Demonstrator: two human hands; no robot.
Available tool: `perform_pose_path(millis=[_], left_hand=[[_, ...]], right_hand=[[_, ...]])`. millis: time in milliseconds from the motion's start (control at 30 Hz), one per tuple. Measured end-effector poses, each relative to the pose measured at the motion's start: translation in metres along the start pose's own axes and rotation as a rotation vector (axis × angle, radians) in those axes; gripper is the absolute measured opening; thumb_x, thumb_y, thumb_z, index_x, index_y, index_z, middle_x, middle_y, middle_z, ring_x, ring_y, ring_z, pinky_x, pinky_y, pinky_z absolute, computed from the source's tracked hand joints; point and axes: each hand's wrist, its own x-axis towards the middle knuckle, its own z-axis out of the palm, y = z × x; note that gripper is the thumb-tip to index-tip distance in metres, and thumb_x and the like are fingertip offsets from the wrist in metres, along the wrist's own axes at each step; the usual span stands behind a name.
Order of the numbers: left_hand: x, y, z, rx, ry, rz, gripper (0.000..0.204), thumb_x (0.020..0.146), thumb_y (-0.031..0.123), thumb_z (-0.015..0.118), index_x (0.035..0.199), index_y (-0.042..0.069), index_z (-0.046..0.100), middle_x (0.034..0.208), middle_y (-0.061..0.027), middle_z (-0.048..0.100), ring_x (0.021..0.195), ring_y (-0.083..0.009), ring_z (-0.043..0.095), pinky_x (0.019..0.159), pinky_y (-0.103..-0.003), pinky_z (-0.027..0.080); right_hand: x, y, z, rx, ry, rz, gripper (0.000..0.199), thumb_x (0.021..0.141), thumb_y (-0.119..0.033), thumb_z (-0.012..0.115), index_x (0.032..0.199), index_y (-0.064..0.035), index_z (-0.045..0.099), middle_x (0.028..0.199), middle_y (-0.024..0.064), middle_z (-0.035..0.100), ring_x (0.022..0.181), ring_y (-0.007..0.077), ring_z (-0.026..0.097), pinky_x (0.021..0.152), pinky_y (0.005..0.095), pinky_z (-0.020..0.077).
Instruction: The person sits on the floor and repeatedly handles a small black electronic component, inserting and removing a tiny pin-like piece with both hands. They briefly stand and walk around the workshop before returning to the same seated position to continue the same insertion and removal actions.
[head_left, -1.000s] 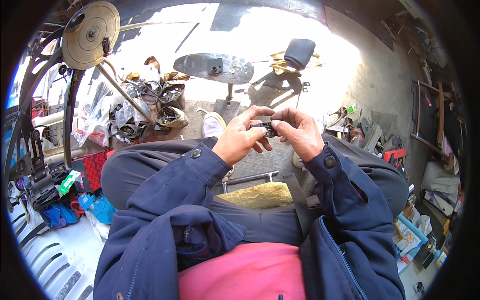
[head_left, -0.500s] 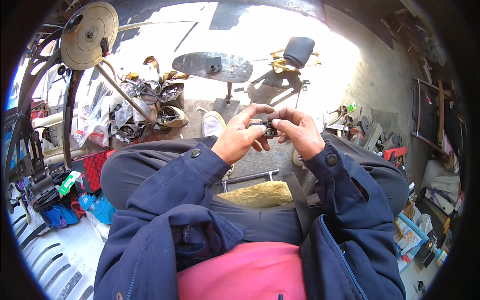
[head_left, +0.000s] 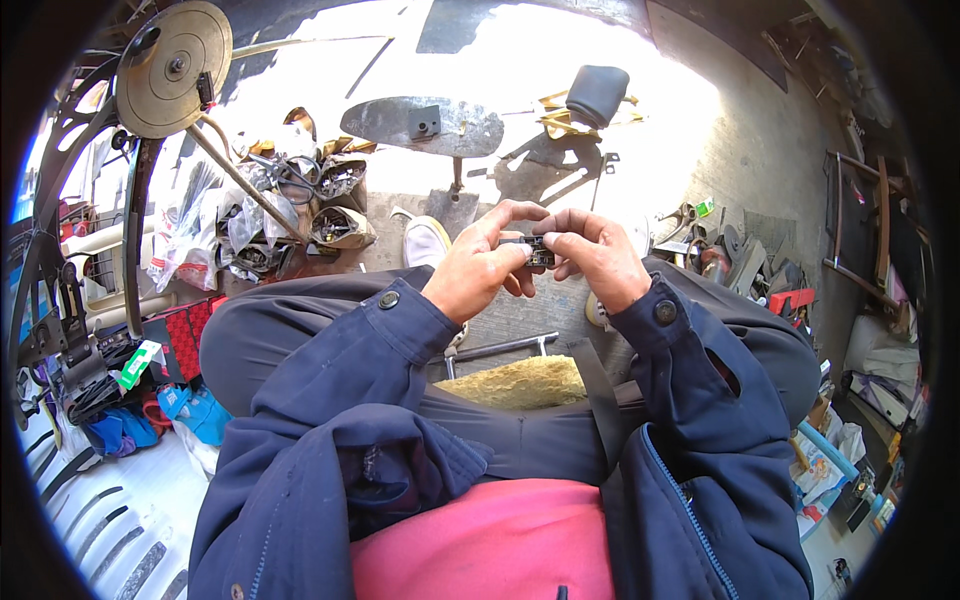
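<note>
Between my knees, above the floor, a small dark metal part [head_left: 540, 252] with slots is held up in both hands; its exact kind is too small to make out. My left hand [head_left: 480, 258] is closed, thumb and fingers pinching the part's left side. From the other side my right hand [head_left: 600, 257] grips its right end between thumb and forefinger. The curled fingers hide much of the part. Farther out stands an oval metal plate [head_left: 465, 128] on a short post, with a dark block [head_left: 424, 122] on it.
At left is a wheel-like disc [head_left: 172, 68] on a black frame. Bags of small metal parts [head_left: 342, 228] lie beside my left foot. A dark padded stool [head_left: 597, 96] stands ahead. Loose metal pieces [head_left: 745, 265] and a red item [head_left: 790, 300] lie right. A yellowish foam-like pad [head_left: 520, 383] is between my thighs.
Both hands stay closed on the small metal part, which has turned slightly between the fingers. The surroundings have shifted a little in view.
</note>
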Motion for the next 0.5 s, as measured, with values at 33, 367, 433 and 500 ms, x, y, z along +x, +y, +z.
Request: perform_pose_path(millis=[33, 367, 433, 500], left_hand=[[-0.0003, -0.0001, 0.0000, -0.012, -0.002, 0.004, 0.045, 0.093, 0.009, 0.051, 0.137, 0.005, 0.051, 0.087, -0.0094, 0.068, 0.070, -0.0139, 0.069, 0.063, -0.027, 0.055], [0.0020, -0.0038, -0.0012, -0.049, 0.011, -0.019, 0.042, 0.096, 0.011, 0.051, 0.137, 0.002, 0.051, 0.086, -0.0093, 0.068, 0.068, -0.0136, 0.068, 0.063, -0.028, 0.055], [0.0023, -0.0047, -0.0010, -0.030, 0.018, -0.011, 0.042, 0.096, 0.011, 0.052, 0.137, 0.002, 0.051, 0.086, -0.0095, 0.068, 0.068, -0.0130, 0.067, 0.063, -0.028, 0.055], [0.0031, -0.0050, -0.0013, -0.021, 0.017, -0.027, 0.042, 0.096, 0.011, 0.052, 0.137, 0.003, 0.051, 0.086, -0.0090, 0.068, 0.068, -0.0124, 0.067, 0.062, -0.027, 0.055]], right_hand=[[-0.0004, -0.0002, -0.0001, 0.014, 0.003, 0.009, 0.022, 0.095, -0.013, 0.061, 0.110, 0.0007, 0.069, 0.094, 0.0044, 0.069, 0.074, 0.0070, 0.060, 0.068, 0.0227, 0.0521], [-0.0007, 0.0020, 0.0015, 0.018, -0.007, -0.013, 0.020, 0.096, -0.013, 0.061, 0.110, 0.0004, 0.069, 0.093, 0.0036, 0.068, 0.073, 0.0065, 0.059, 0.068, 0.0227, 0.0520], [-0.0003, 0.0026, 0.0020, 0.028, -0.015, -0.028, 0.020, 0.096, -0.012, 0.062, 0.110, 0.0008, 0.069, 0.094, 0.0039, 0.068, 0.074, 0.0069, 0.059, 0.069, 0.0232, 0.0521], [-0.0005, 0.0030, 0.0024, 0.033, -0.019, -0.036, 0.020, 0.096, -0.011, 0.062, 0.110, 0.0011, 0.068, 0.095, 0.0042, 0.068, 0.075, 0.0074, 0.060, 0.070, 0.0237, 0.0521]])
